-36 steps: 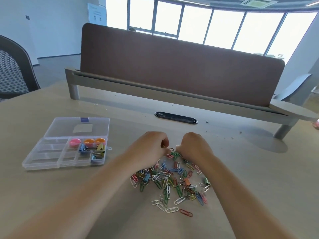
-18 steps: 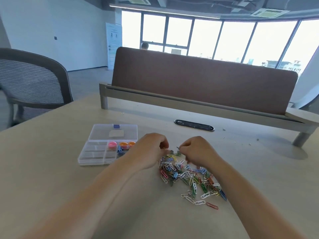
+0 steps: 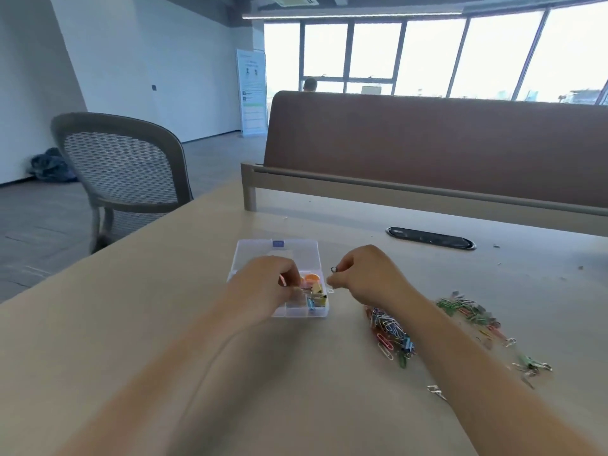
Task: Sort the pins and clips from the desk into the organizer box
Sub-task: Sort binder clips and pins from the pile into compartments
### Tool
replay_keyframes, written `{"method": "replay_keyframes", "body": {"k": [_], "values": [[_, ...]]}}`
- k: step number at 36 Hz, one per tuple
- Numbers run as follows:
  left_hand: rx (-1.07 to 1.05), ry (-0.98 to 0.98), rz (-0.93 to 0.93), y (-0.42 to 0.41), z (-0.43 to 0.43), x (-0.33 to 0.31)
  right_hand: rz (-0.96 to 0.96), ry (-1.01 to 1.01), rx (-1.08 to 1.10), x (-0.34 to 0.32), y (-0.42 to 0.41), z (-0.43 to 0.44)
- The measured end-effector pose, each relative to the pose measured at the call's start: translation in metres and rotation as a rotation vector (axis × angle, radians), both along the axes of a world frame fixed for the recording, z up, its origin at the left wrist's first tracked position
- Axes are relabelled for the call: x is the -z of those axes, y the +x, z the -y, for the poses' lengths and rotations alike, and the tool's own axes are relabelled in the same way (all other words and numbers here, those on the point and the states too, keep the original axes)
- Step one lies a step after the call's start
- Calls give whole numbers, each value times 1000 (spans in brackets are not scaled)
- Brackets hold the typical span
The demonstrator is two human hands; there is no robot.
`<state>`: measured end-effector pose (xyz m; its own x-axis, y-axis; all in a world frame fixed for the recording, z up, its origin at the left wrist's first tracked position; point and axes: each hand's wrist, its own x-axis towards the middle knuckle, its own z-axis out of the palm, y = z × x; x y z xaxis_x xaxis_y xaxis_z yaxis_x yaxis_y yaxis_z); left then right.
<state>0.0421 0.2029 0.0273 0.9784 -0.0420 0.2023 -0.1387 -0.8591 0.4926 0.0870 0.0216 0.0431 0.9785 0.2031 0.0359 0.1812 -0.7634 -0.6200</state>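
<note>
The clear plastic organizer box (image 3: 297,312) lies open on the desk, its lid (image 3: 306,253) folded back. Coloured pins and clips fill its right-hand compartments. My left hand (image 3: 268,279) hovers over the box with curled fingers pinching small clips above a compartment. Just right of the box, my right hand (image 3: 363,273) pinches a small clip between its fingertips. A heap of coloured paper clips (image 3: 391,332) lies under my right forearm. More clips (image 3: 473,315) are scattered further right.
A brown divider panel (image 3: 427,143) runs along the desk's far edge, with a black cable slot (image 3: 431,237) before it. A grey mesh chair (image 3: 121,169) stands off the desk's left edge. Stray clips (image 3: 531,365) lie at the right.
Both hands have left the paper clip heap and moved left to the organizer box, each carrying clips. The view has swung left, so the box sits at the centre.
</note>
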Motion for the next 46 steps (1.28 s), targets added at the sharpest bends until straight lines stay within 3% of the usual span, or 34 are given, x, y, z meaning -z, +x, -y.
{"method": "replay_keyframes", "body": {"k": [13, 46], "values": [[112, 52, 45, 7, -20, 21, -7, 96, -5, 9, 7, -33], [257, 112, 92, 10, -19, 30, -42, 56, -76, 17, 13, -31]]}}
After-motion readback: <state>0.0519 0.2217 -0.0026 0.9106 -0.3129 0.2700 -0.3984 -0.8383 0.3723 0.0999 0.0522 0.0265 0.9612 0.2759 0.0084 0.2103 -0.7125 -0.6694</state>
